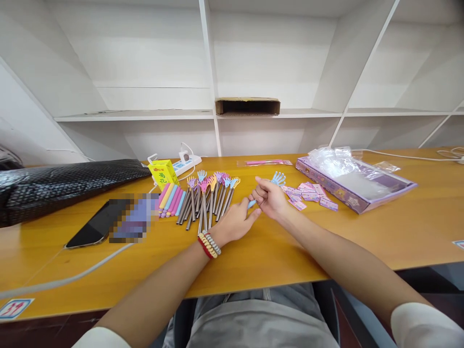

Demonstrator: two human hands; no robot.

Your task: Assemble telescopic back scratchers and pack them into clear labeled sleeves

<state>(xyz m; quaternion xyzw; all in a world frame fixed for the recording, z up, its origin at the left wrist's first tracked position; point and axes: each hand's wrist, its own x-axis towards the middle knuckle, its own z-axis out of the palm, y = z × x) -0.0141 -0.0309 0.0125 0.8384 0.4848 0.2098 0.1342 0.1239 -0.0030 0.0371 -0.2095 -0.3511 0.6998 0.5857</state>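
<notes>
A blue back scratcher is held between both hands, its hand-shaped head (278, 178) sticking out past my right hand (271, 197). The fingers of that hand are curled round its shaft, which is mostly hidden. At the other end, my left hand (237, 220) closes on the blue grip (251, 204). To the left lie several metal-rod back scratchers (203, 203) with claw heads in purple, pink, yellow and blue. Beside them is a stack of pastel handle tubes (171, 199). Small pink-purple printed cards (308, 192) lie scattered right of my right hand.
A purple display box (357, 207) with clear plastic bags (331, 159) stands at right. A packaged pink item (266, 163) lies at the back. Left are a yellow drink carton (164, 173), power strip (187, 165), phone (97, 223), cable (87, 267) and black wrapped parcel (68, 186).
</notes>
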